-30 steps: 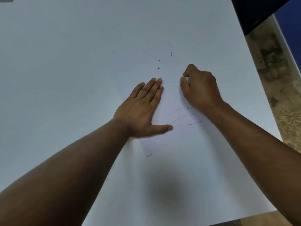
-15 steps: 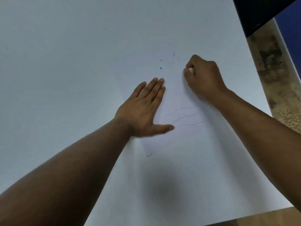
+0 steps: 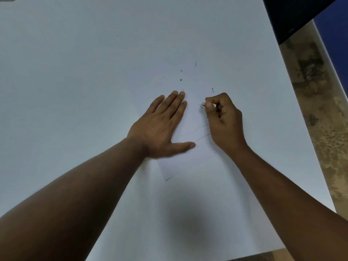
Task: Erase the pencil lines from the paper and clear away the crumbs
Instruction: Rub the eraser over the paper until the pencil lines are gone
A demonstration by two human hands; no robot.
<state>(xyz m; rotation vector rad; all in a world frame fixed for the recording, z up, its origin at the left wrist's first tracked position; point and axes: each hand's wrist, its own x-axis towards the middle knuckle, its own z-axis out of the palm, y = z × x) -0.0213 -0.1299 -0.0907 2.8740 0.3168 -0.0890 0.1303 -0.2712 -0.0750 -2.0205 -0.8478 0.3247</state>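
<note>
One sheet of paper point(image 3: 190, 117) lies flat on the white desk point(image 3: 75, 91), angled a bit, its lower left corner near a short dark mark point(image 3: 169, 178) on the desk.

Left hand point(image 3: 162, 127) lies palm down on the paper's left part, four fingers straight and close together, thumb stretched out to the side, tip just beside the lowest line. It presses the sheet flat and grips nothing.

Right hand point(image 3: 224, 121) is curled into a loose fist on the paper's right part, thumb and forefinger pinching a small pale eraser point(image 3: 203, 104). Only the eraser's tip shows past the thumbnail, down at the paper surface, above the lines.

Three wavy pencil lines point(image 3: 195, 131) are visible on the paper between the two hands, stacked one below another; their right ends are hidden under the right hand.

Crumbs point(image 3: 181, 79): about seven dark bits counted. Four or so are in a loose cluster beyond the fingertips, near the paper's far end; whether they are on paper or desk I cannot tell. One sliver lies just off the left fingertips, one curl above the right knuckles, and one is touching the eraser tip.

One tiny speck point(image 3: 117, 35) sits far off on the desk, upper left. One dark panel point(image 3: 293, 14) is at the top right corner, with mottled brown floor point(image 3: 320, 91) along the desk's right edge.
</note>
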